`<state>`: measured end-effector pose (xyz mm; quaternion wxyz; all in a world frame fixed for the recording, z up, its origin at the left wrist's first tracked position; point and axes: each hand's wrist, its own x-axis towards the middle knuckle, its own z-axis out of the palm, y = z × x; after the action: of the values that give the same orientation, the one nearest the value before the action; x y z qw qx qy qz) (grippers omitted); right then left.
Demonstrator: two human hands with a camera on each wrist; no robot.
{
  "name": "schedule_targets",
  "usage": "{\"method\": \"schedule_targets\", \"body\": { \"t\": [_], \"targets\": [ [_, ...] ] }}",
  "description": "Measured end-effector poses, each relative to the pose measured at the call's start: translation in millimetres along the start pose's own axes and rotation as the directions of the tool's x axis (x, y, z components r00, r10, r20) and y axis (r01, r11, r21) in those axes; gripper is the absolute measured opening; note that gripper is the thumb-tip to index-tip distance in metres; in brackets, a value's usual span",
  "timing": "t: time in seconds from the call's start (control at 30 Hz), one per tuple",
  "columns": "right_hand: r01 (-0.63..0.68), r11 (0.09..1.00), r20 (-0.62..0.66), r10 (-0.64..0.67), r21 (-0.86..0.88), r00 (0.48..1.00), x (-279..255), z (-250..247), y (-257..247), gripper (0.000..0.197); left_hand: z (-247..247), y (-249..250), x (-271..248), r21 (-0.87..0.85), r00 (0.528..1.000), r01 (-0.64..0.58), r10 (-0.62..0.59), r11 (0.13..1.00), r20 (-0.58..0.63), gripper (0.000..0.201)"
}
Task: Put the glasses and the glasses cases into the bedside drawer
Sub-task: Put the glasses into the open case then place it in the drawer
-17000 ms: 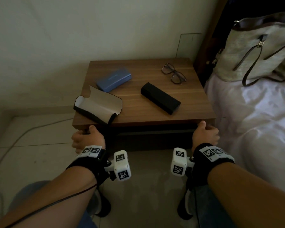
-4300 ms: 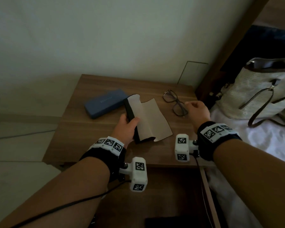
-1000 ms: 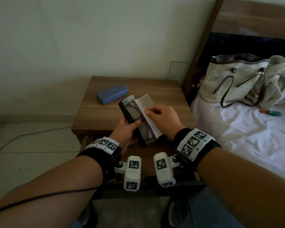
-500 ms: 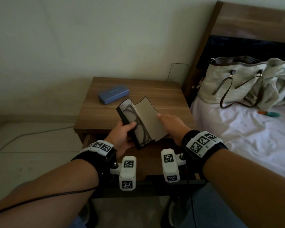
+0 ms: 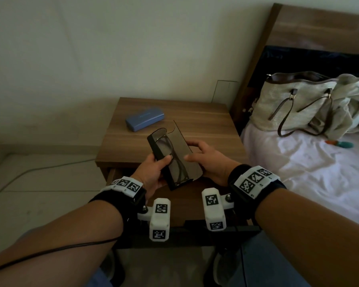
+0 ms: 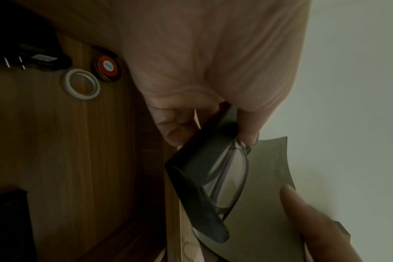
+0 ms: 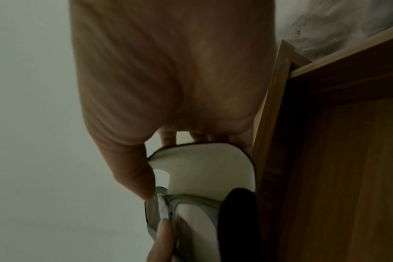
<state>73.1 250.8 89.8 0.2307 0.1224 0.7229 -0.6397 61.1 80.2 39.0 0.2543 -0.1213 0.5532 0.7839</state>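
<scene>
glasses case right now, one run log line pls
left hand grips open case | glasses inside | right hand holds flap | blue case on nightstand

You wear black wrist straps (image 5: 120, 200), each topped with a white plate (image 5: 255, 179) of black-and-white square markers. A white camera block (image 5: 160, 219) with its own markers is screwed to each strap. A thin black cable (image 5: 56, 250) trails along your bare left forearm. Blue trousers (image 5: 278, 264) show below.

Two cases (image 5: 175, 160) (image 5: 144, 119), one glasses (image 5: 172, 160)
</scene>
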Motion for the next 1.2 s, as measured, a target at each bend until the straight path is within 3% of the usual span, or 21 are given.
{"method": "schedule_targets", "body": {
  "t": [0.3,0.43,1.2],
  "targets": [
    [0.072,0.991,0.027,-0.069,-0.115,0.997,-4,12,1,0.078,4,3,-7,0.070,1.000,-0.009,0.007,0.998,0.031,0.040],
    [0.091,0.976,0.008,-0.092,-0.197,0.996,-6,15,2,0.081,10,4,-11,0.132,0.999,-0.015,0.010,0.991,0.037,0.031],
    [0.109,0.886,-0.008,-0.126,-0.450,0.992,-6,23,13,0.098,12,3,-19,0.219,0.999,-0.005,-0.006,0.976,0.052,0.030]
  ]
}}
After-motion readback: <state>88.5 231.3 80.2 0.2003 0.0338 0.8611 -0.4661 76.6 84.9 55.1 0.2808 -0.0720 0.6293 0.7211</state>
